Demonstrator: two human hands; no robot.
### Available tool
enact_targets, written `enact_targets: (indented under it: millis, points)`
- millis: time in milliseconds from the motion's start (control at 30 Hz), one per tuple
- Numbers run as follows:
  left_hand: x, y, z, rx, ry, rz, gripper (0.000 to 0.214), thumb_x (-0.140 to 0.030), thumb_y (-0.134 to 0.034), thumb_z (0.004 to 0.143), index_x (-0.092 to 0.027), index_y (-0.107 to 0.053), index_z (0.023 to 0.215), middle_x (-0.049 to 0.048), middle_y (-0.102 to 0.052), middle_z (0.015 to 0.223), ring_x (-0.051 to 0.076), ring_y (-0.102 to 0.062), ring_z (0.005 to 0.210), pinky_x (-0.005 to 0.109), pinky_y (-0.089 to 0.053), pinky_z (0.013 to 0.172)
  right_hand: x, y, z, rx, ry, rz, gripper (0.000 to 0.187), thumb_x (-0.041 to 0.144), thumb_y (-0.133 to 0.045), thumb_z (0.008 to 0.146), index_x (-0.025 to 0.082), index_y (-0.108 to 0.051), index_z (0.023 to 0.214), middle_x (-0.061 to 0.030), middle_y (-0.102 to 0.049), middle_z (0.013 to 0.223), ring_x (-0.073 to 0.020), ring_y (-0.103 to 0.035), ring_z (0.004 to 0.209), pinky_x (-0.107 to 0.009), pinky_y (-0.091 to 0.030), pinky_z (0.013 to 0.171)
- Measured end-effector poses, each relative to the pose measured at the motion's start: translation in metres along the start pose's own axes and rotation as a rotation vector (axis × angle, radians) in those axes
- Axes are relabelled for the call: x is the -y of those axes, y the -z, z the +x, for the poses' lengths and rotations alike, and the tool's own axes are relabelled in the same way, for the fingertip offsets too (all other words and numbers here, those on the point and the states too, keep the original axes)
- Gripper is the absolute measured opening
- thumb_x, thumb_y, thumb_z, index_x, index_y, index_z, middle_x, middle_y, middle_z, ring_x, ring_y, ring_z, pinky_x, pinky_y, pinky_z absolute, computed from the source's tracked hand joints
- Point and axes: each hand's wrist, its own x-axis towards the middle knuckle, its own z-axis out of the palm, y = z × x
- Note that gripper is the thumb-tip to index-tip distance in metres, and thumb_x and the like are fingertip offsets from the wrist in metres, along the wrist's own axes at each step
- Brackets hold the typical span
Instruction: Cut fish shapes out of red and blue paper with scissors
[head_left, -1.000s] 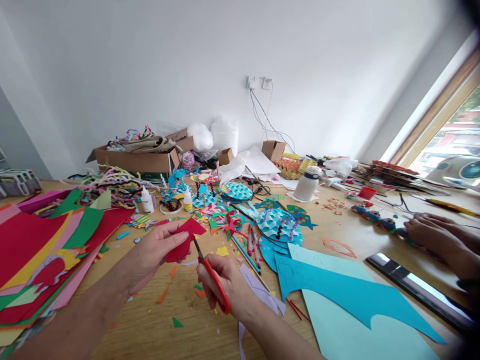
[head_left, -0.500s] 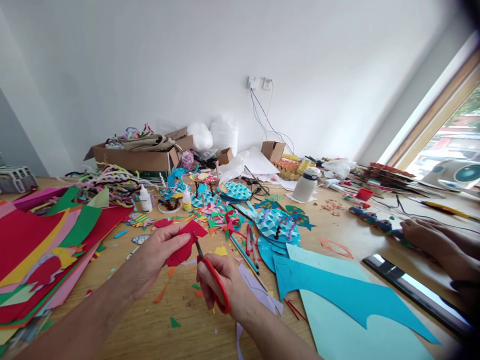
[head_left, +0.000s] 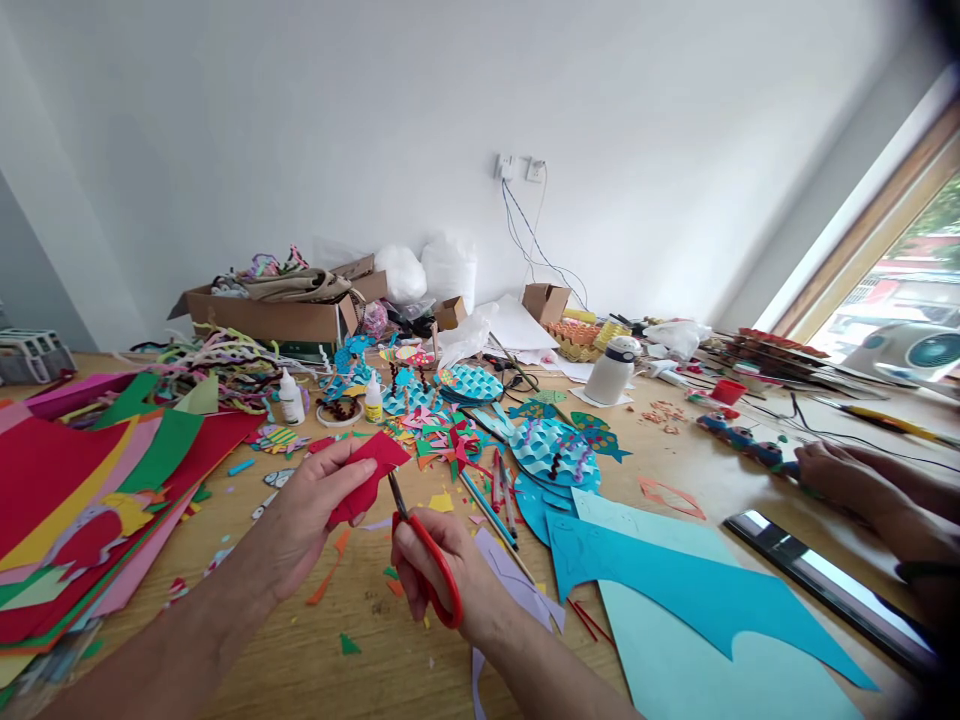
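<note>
Between the thumb and fingers of my left hand [head_left: 311,515] is a piece of red paper [head_left: 371,470], held above the table. My right hand [head_left: 442,565] grips red-handled scissors [head_left: 431,565] by their loops. The scissors' dark blades point up and away, their tips at the paper's right edge. Whether the blades are parted cannot be made out. Paper scraps in orange, green and yellow lie on the wood below, with a purple paper offcut [head_left: 517,580] beside my right wrist.
Stacked coloured paper [head_left: 67,480] lies at left. Glue bottles [head_left: 291,398], pencils [head_left: 487,508] and blue paper crafts [head_left: 551,450] stand or lie ahead. A large blue sheet [head_left: 660,575] is at right, near a black glossy bar [head_left: 817,580] and another person's hands [head_left: 862,490].
My left hand has turned the red paper slightly, and its lower part now shows less. My right hand and the scissors have barely shifted. The other person's hands moved slightly left.
</note>
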Motion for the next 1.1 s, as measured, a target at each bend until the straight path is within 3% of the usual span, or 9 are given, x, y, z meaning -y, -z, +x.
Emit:
enact_targets:
  millis: [700,1100]
  points:
    - [0.0047,-0.0078,-0.0053,0.023,0.045,-0.016,0.017,-0.030,-0.068,0.067,-0.021,-0.069,0.082,-0.0016,-0.065,0.070,0.010,-0.047,0.056,0.020,-0.035,0.051,-0.0054,0.0012,0.0009,0.007,0.029,0.019,0.055,0.070,-0.048,0.072,0.016,-0.046,0.061,0.0063,-0.044,0.040,-0.0042,-0.038,0.030,-0.015,-0.027,0.030]
    - [0.0041,-0.0075,-0.0053,0.015,0.055,-0.015,0.017,-0.030,-0.067,0.067,-0.020,-0.069,0.080,-0.0025,-0.060,0.063,0.010,-0.046,0.054,0.020,-0.035,0.050,-0.0055,-0.0003,0.0015,0.004,0.042,0.004,0.056,0.072,-0.046,0.071,0.017,-0.044,0.060,0.0071,-0.042,0.039,-0.0041,-0.036,0.029,-0.016,-0.024,0.029]
